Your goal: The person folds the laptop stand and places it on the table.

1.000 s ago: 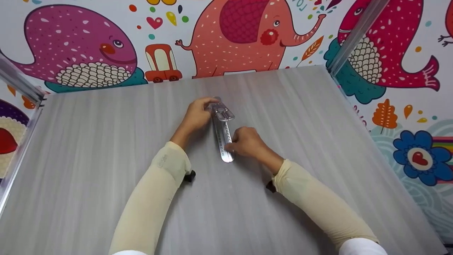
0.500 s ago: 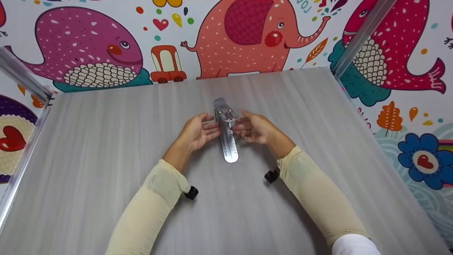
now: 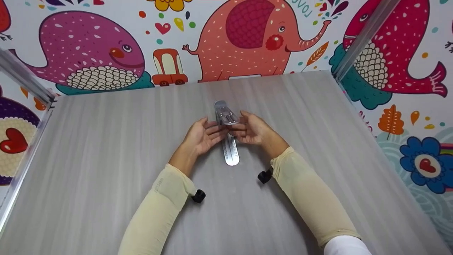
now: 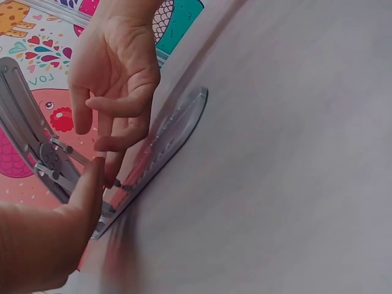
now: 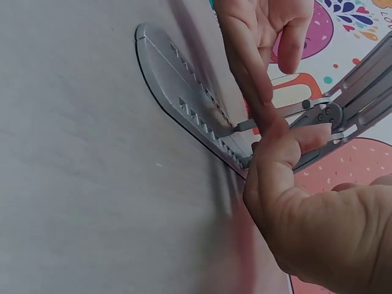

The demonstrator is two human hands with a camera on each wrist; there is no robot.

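A silver metal bar (image 3: 231, 156) with two rows of notches lies lengthwise on the grey table (image 3: 106, 159). A hinged metal arm (image 3: 225, 115) rises from its far end. My left hand (image 3: 211, 131) is on the bar's left side and my right hand (image 3: 242, 129) on its right, palms facing each other. Their fingertips meet at a thin strut under the hinged arm. In the left wrist view my right hand (image 4: 116, 67) points its fingers down onto the bar (image 4: 174, 128). In the right wrist view my right hand (image 5: 306, 214) touches the strut beside the bar (image 5: 177, 92).
A wall with cartoon whales and an elephant (image 3: 247, 39) closes the table's far and side edges. Slanted aluminium posts stand at the left (image 3: 21, 79) and right (image 3: 361, 35) corners. Black wrist mounts (image 3: 198, 196) sit under both sleeves.
A second ago my left hand held the hinged end and my right hand the lower bar. Both let go and now flank the hinge, fingertips drawn in to the strut.
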